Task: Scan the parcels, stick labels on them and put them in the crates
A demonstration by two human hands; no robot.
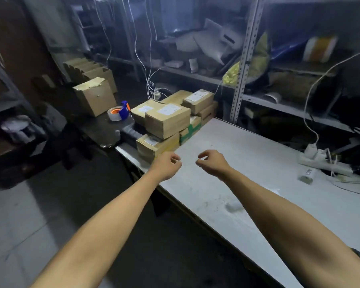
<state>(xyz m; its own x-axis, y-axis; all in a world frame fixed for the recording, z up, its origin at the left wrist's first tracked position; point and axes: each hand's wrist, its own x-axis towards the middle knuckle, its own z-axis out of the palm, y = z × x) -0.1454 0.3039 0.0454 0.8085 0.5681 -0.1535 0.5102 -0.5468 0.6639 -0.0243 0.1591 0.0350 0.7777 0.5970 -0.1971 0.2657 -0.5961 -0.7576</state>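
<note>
Beside the stacked brown cardboard parcels (166, 119) on the grey counter (247, 163), left hand (167, 165) and right hand (212, 164) are held with loosely curled, empty grip; the overhanging stack could be toppled by a careless pull.

No legible text on parcel labels (168, 109)

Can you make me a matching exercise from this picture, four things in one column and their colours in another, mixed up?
Things:
1. tape dispenser
2. table
3. parcel on top of the stack
4. bag on the shelf

Colours:
A. yellow
B. brown cardboard
C. blue and orange
D. pale grey

Pairs: 1-C, 2-D, 3-B, 4-A
</note>
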